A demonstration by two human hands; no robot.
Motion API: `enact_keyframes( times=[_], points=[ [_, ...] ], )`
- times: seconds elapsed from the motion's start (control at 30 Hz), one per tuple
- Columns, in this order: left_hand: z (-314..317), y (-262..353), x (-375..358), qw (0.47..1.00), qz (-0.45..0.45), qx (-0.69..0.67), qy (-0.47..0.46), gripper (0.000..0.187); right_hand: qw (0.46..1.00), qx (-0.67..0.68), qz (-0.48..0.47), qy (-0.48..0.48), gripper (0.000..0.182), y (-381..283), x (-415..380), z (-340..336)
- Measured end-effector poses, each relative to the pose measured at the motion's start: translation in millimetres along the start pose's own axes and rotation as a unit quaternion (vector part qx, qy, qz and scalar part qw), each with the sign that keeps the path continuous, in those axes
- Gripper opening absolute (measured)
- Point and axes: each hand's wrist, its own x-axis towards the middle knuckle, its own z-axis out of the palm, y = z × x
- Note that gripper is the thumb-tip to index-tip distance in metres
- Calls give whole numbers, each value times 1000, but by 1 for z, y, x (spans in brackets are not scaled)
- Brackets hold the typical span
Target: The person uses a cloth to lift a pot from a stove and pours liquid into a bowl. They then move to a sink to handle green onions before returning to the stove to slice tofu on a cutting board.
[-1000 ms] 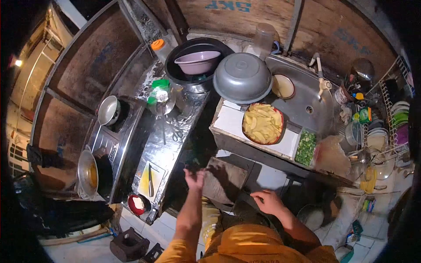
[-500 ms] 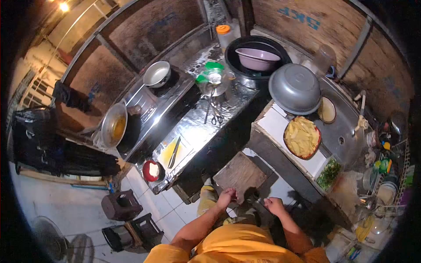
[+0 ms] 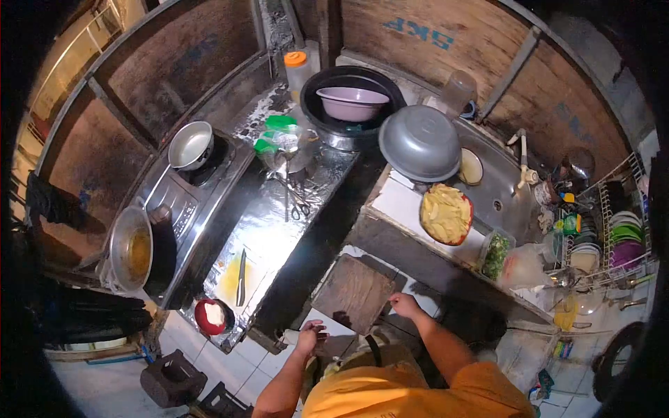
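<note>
My left hand (image 3: 310,338) hangs low over the tiled floor, its fingers loosely apart and holding nothing. My right hand (image 3: 405,305) is closed with the fingers curled in, and nothing shows in it. Between the two lies a wooden board (image 3: 354,294), below the counters and touched by neither hand. On the right-hand counter sits a red-rimmed bowl of pale cut strips (image 3: 446,214), beyond my right hand. Beside it is a clear container of chopped greens (image 3: 496,255). On the foil-covered counter, a knife (image 3: 242,279) rests on a yellow-and-white board (image 3: 228,282), near a red bowl with something white (image 3: 212,315).
A stove (image 3: 182,202) carries a pot (image 3: 191,146) and a pan with oil (image 3: 132,247). Scissors (image 3: 300,207) lie on the foil. A grey basin (image 3: 421,143) stands by the sink (image 3: 498,184). A dish rack (image 3: 617,230) is at right, a dark stool (image 3: 172,378) at lower left.
The view has shifted rightward, so the counters sit further left. My left hand has moved away from my right hand and its fingers have loosened. My right hand stays closed.
</note>
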Motion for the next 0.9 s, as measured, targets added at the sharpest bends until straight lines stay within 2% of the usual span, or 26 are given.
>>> enact_keyframes(
  times=[0.03, 0.07, 0.13, 0.17, 0.23, 0.27, 0.3, 0.33, 0.37, 0.4, 0.43, 0.47, 0.5, 0.57, 0.6, 0.63, 0.67, 0.7, 0.73, 0.77, 0.83, 0.87, 0.9],
  points=[
    [-15, 0, 8, 1000, -30, -7, -1, 25, 999, -13, -41, 5, 18, 9, 6, 16],
    [-29, -5, 18, 999, -35, -17, 4, 25, 999, -18, -43, -5, 18, 8, 9, 20],
    [-56, -20, 38, 999, -30, -24, -2, 27, 995, 66, -64, -25, 16, 9, 18, 33],
    [-63, -28, 49, 999, -36, -40, 9, 27, 998, 47, -47, -3, 17, 19, 34, 51],
    [-73, -41, 72, 997, -28, -62, 26, 30, 996, 37, -80, -9, 17, 155, 89, 114],
    [-80, -57, 85, 996, -28, -71, 35, 31, 994, 33, -107, 2, 20, 171, 141, 165],
    [-94, -87, 114, 994, -14, -111, 2, 34, 993, 31, -110, -16, 20, 164, 151, 173],
    [-90, -97, 128, 992, -16, -124, 15, 34, 981, 171, -81, 50, 26, 134, 170, 166],
    [-81, -105, 140, 991, -24, -121, 45, 35, 944, 307, -41, 113, 33, 103, 180, 157],
    [-73, -106, 156, 990, -31, -114, 72, 36, 946, 307, -41, 100, 33, 67, 192, 141],
    [-56, -108, 163, 983, -49, -126, 123, 38, 994, 98, 33, 35, 39, 26, 195, 118],
    [-43, -118, 179, 981, -54, -134, 132, 38, 987, -120, 99, -31, 47, 12, 201, 109],
    [-34, -131, 192, 985, -50, -106, 129, 39, 986, -123, 99, -43, 47, 27, 210, 120],
    [-10, -133, 206, 987, -48, -81, 129, 41, 994, -88, -63, -5, 57, 69, 238, 147],
    [9, -117, 201, 982, -53, -48, 173, 44, 994, -91, -66, -12, 57, 72, 240, 146],
    [17, -116, 202, 975, -59, -14, 216, 49, 984, -64, -160, 36, 58, 76, 239, 144],
    [12, -130, 212, 974, -60, -20, 219, 49, 963, -34, -253, 87, 60, 76, 243, 142],
    [7, -143, 214, 966, -35, 78, 246, 46, 963, -36, -255, 80, 60, 76, 238, 141],
    [3, -158, 215, 947, -10, 174, 270, 47, 979, -57, -194, 31, 57, 86, 232, 142],
    [2, -147, 205, 947, -7, 170, 272, 47, 988, -78, -135, -13, 55, 87, 232, 144],
    [-3, -132, 173, 981, 32, 98, 167, 51, 984, -91, -145, -40, 54, 92, 228, 150],
    [-11, -141, 169, 980, 32, 93, 171, 51, 981, -105, -151, -67, 54, 99, 223, 148],
    [-22, -165, 170, 986, 44, 88, 136, 55, 976, -119, -156, -92, 54, 118, 203, 144]
  ],
)
